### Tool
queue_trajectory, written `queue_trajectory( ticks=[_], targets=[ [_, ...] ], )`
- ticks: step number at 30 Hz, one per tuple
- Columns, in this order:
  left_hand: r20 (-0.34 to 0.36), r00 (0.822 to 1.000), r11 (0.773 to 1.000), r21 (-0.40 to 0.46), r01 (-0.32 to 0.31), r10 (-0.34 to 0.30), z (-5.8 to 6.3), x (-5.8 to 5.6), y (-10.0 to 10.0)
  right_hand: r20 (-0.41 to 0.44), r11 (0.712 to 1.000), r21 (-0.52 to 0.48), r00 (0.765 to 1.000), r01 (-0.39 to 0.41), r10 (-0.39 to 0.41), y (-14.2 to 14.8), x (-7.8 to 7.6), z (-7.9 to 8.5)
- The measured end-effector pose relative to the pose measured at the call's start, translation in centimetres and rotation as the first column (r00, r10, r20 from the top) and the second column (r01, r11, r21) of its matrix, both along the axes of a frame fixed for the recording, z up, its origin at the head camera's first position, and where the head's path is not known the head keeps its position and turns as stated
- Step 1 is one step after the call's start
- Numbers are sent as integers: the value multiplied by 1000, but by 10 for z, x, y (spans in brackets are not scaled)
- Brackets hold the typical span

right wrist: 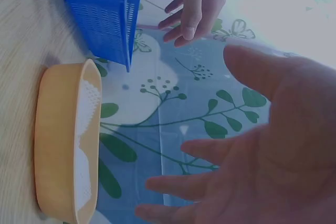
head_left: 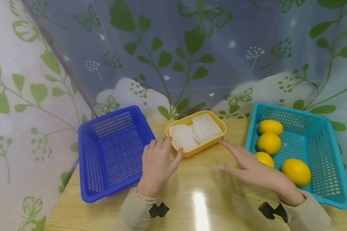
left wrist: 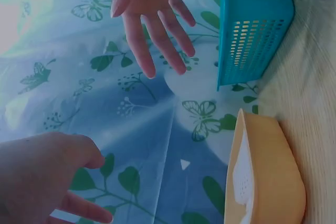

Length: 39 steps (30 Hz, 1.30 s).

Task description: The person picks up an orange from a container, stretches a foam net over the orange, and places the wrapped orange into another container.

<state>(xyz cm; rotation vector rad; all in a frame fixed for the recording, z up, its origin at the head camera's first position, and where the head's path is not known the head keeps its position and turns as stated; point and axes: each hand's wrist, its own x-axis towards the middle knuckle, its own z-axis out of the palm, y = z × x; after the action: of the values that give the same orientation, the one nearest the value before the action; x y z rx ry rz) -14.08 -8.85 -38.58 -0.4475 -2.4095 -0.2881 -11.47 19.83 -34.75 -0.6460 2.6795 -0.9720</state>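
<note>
My left hand (head_left: 159,163) hovers by the left end of a small yellow basket (head_left: 200,149), fingers loosely bent and holding nothing. Two white foam net sleeves, a left one (head_left: 181,137) and a right one (head_left: 206,127), lie inside that basket. My right hand (head_left: 254,168) is raised between the yellow basket and a teal basket (head_left: 324,154), its fingers spread and nothing in them. In the right wrist view the right palm (right wrist: 283,140) faces the yellow basket (right wrist: 58,140). Several yellow lemons (head_left: 296,172) rest in the teal basket, one partly hidden behind the right hand.
A blue basket (head_left: 121,157) with nothing in it stands on the left of the wooden table (head_left: 179,205). Behind the table hangs a patterned curtain (head_left: 173,64) with leaves and butterflies, close to the back of the baskets.
</note>
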Motion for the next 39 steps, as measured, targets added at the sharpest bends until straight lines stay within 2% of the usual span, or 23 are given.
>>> queue_trajectory(
  ticks=[6,12,16,22,25,32,36,39],
  targets=[
    [-54,998,999,-28,38,-39,5,-8,16,-23,997,-32,997,75,-76,13,-7,11],
    [-118,992,997,-72,37,-45,5,-18,37,-75,995,-35,992,98,-101,29,-16,17],
    [-126,989,994,-84,66,-77,5,-21,54,-100,991,1,986,134,-133,39,-23,20],
    [-137,984,988,-114,101,-117,-3,-23,83,-136,977,79,973,196,-184,54,-30,20],
    [-137,982,985,-130,111,-129,-8,-25,95,-129,972,111,973,208,-194,61,-35,17],
    [-108,983,977,-168,129,-149,-20,-31,119,-26,955,175,971,239,-238,87,-50,-1],
    [-63,986,967,-216,137,-153,-27,-33,134,20,942,217,964,256,-266,97,-53,-14],
    [6,987,950,-270,158,-162,-32,-32,145,46,935,240,959,262,-280,102,-52,-24]
  ],
)
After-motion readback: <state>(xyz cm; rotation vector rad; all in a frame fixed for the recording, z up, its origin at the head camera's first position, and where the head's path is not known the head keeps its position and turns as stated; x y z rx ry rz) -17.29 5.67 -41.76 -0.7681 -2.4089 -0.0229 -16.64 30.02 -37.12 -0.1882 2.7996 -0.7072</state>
